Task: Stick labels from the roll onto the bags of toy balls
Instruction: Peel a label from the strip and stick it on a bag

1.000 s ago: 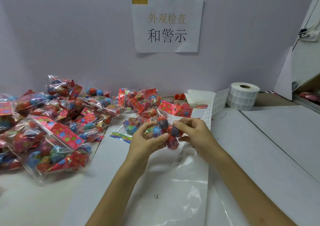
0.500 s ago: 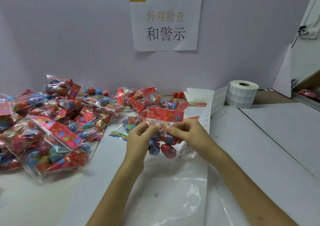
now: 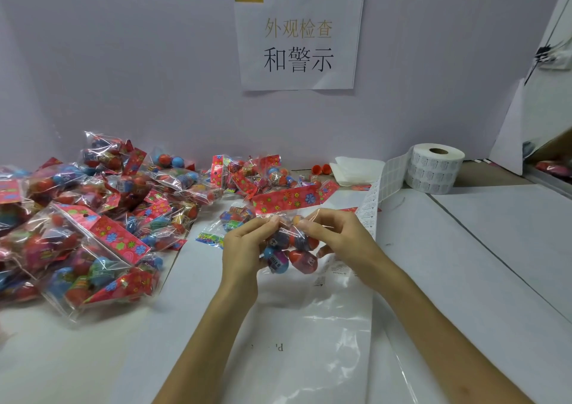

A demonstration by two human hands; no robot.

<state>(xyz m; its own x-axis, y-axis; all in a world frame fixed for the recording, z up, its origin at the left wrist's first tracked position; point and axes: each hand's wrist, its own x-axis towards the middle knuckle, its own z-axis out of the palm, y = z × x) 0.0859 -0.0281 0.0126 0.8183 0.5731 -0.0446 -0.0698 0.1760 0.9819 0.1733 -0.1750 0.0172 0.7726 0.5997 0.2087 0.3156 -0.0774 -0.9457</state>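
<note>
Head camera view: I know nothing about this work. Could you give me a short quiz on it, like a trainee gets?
1. True or false: the label roll stands to the right of the pile of bags.
2. Which thing do the left hand and right hand hold together? A the roll, B a bag of toy balls, C the wall sign.
3. Fill in: the strip of labels runs from the roll toward the ___ hand.
Key: 1 true; 2 B; 3 right.

Two bare arms show over the clear plastic sheet: the left forearm along the sheet's left side, the right forearm beyond its right edge. The left hand and right hand, at the sheet's far end, are bare too, the right thumbnail cut short.
</note>
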